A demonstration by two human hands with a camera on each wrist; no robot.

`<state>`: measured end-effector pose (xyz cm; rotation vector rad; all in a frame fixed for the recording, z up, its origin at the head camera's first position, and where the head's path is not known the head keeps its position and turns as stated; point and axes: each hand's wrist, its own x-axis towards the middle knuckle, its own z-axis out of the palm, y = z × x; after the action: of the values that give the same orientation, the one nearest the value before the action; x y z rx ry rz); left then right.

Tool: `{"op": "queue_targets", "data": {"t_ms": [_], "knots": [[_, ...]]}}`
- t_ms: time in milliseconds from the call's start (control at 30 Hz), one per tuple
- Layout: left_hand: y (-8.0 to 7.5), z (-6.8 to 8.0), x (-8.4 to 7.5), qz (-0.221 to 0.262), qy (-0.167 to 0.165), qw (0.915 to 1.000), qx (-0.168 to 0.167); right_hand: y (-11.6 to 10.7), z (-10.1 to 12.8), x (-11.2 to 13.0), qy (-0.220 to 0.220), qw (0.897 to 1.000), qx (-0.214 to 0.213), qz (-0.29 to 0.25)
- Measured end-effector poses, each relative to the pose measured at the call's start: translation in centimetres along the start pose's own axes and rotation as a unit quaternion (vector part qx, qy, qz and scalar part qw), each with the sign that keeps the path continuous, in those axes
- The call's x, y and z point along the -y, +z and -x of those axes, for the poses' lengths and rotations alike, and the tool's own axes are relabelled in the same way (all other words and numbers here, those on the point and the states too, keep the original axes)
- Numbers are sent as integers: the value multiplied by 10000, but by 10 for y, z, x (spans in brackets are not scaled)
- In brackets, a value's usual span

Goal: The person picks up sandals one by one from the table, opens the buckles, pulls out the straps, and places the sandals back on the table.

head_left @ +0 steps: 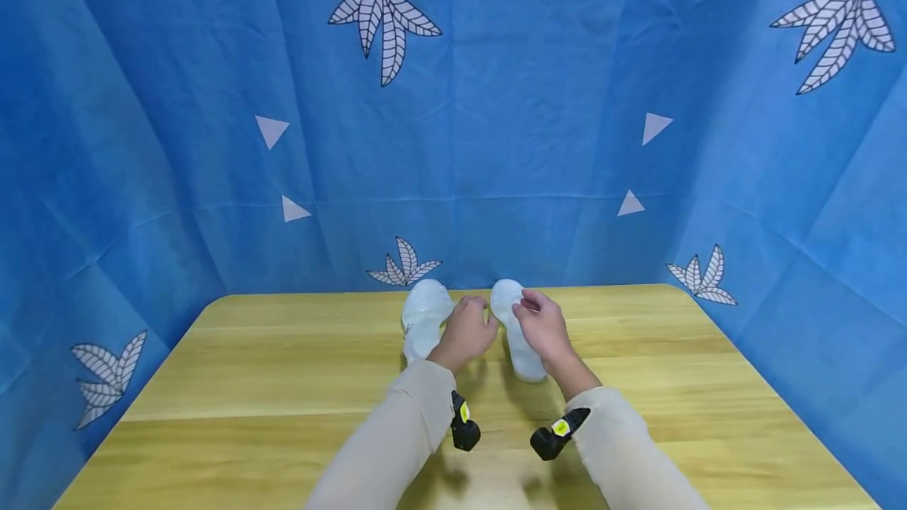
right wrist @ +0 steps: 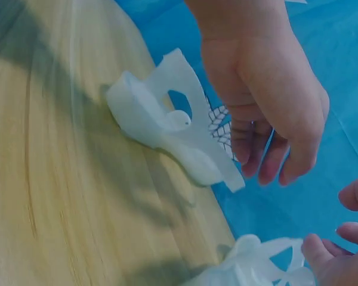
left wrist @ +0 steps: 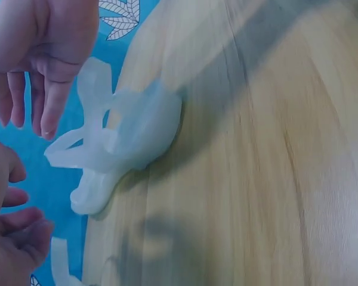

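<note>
The sandals (head_left: pixel 524 352) are milky white, the wood-grained table (head_left: pixel 283 352) yellow, the leaf-printed curtain (head_left: pixel 538 101) blue.

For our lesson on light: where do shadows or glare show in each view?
Head view: soft shadows on the wooden table between the sleeves; left wrist view: a broad shadow crosses the table, pale sheen at right; right wrist view: a dark band slants past a pale sandal.
</note>
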<state>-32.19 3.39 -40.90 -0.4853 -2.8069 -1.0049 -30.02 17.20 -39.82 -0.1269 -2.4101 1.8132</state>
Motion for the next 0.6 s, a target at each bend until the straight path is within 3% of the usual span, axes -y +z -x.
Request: {"op": "queue_targets", "data": {"t_ms": [267, 600], "knots": [[21, -1, -7, 586, -116, 9957, 713, -9, -7, -20, 323, 9988, -357, 111], [30, -7, -8, 1232, -557, 9887, 652, -8, -10, -41, 574, 9972, -416, 220]]}}
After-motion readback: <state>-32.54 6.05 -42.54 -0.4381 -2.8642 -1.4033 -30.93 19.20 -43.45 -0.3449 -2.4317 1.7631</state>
